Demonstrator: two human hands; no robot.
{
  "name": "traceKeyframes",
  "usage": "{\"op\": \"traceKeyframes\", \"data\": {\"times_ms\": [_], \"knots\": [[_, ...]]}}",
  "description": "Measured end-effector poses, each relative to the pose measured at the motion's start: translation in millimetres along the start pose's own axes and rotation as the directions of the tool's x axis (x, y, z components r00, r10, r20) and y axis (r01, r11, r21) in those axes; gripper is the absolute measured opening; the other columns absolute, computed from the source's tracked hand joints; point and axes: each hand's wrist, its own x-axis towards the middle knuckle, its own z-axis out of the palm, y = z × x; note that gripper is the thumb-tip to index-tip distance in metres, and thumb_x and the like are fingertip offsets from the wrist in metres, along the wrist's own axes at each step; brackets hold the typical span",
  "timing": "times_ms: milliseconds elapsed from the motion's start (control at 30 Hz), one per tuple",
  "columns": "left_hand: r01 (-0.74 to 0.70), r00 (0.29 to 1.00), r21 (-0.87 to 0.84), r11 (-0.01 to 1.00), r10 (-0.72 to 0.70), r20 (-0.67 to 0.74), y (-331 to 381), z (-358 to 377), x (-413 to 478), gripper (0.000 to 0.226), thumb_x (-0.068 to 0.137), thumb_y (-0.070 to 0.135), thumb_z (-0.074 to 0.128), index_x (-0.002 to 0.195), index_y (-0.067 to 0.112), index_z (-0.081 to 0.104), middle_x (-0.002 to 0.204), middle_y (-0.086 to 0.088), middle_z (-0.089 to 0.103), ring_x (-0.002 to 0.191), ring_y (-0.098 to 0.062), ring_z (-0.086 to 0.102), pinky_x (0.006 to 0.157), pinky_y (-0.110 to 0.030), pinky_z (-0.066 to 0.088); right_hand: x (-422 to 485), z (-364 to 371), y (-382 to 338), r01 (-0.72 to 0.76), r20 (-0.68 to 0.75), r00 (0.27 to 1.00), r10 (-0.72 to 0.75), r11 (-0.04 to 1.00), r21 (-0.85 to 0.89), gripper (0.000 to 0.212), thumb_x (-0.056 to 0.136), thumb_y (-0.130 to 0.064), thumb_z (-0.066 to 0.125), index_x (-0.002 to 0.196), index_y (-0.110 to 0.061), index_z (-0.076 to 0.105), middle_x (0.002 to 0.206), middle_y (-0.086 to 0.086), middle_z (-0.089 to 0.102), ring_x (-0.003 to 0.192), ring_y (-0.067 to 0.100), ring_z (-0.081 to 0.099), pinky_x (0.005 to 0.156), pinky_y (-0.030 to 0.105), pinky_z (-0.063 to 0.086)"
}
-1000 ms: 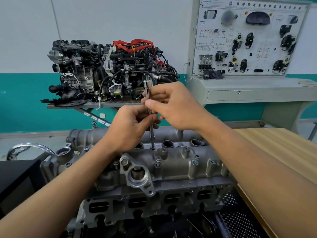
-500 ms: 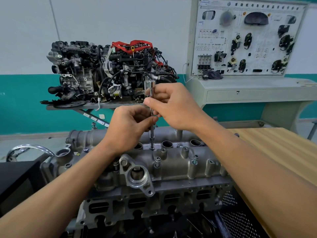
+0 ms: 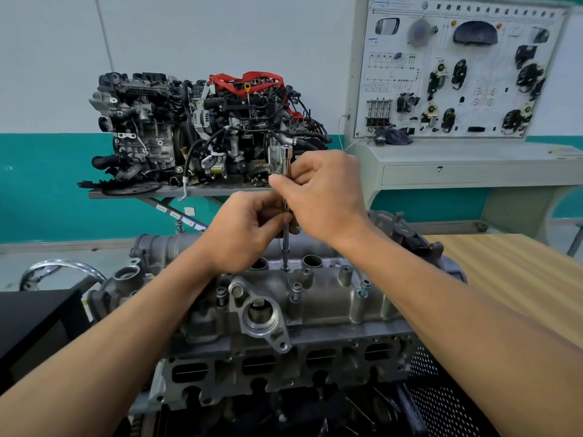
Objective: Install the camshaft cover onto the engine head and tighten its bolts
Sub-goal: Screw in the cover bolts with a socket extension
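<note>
Your left hand (image 3: 243, 230) and right hand (image 3: 328, 197) are bare, and so are the fingers (image 3: 304, 170). Your left forearm (image 3: 126, 335) and right forearm (image 3: 441, 304) are bare too, with uncovered skin running to the picture's lower edge.

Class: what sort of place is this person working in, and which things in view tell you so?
Probably an automotive training workshop: a full engine on a stand, a teaching board with car parts mounted on it, and an engine head being worked on.
</note>
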Motion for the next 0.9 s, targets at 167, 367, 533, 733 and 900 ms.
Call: {"op": "traceKeyframes", "data": {"times_ms": [167, 367, 533, 733, 900], "knots": [[-0.002, 0.99, -0.005, 1.0, 0.001, -0.143, 13, -4, 3, 0.015, 0.097, -0.001, 0.059, 0.107, -0.002, 0.069, 0.097, -0.01, 0.077, 0.09, -0.013, 0.075, 0.083, -0.033, 0.061, 14, -8, -20, -0.01, 0.103, 0.995, 0.002, 0.997, 0.081, 0.019, 0.08, -0.022, 0.08, 0.07, -0.007, 0.073, 0.058, 0.001, 0.07, 0.053, 0.015, 0.068, 0.062, 0.037, 0.06], [-0.016, 0.956, 0.034, 0.999, 0.025, -0.293, 42, -56, 7, 0.004, 0.09, 0.015, 0.073, 0.092, 0.013, 0.075, 0.082, 0.001, 0.078, 0.075, -0.018, 0.076, 0.067, -0.035, 0.063, 43, 1, -57, 0.054, 0.153, 0.983, -0.105, 0.95, 0.306, 0.023, 0.094, -0.012, 0.064, 0.077, 0.002, 0.073, 0.061, 0.008, 0.071, 0.045, 0.011, 0.06, 0.048, 0.026, 0.053], [0.134, 0.935, 0.095, 0.986, -0.094, -0.343, 31, -77, -18, 0.014, 0.077, 0.018, 0.084, 0.079, 0.008, 0.075, 0.071, -0.003, 0.076, 0.066, -0.024, 0.073, 0.06, -0.035, 0.062, 33, 32, -53, -0.04, 0.357, 0.929, -0.101, 0.929, 0.369, 0.024, 0.101, -0.008, 0.052, 0.092, 0.008, 0.068, 0.069, 0.003, 0.073, 0.051, 0.011, 0.061, 0.048, 0.024, 0.053], [0.209, 0.921, 0.008, 0.978, -0.195, -0.337, 11, -68, -24, 0.022, 0.073, 0.015, 0.086, 0.064, 0.012, 0.066, 0.061, 0.002, 0.073, 0.057, -0.008, 0.07, 0.056, -0.024, 0.059, 27, 44, -41, 0.068, 0.459, 0.877, -0.142, 0.982, 0.174, 0.027, 0.101, -0.012, 0.05, 0.089, 0.005, 0.066, 0.081, 0.018, 0.073, 0.059, 0.0, 0.064, 0.058, 0.021, 0.053], [0.239, 0.921, -0.007, 0.971, -0.229, -0.316, 0, -59, -19, 0.024, 0.072, 0.013, 0.088, 0.062, 0.01, 0.066, 0.06, 0.001, 0.072, 0.062, -0.003, 0.071, 0.057, -0.022, 0.058, 25, 38, -32, 0.095, 0.485, 0.862, -0.147, 0.987, 0.13, 0.025, 0.1, -0.011, 0.051, 0.089, 0.008, 0.062, 0.085, 0.017, 0.074, 0.061, 0.014, 0.068, 0.058, 0.031, 0.058]]}}
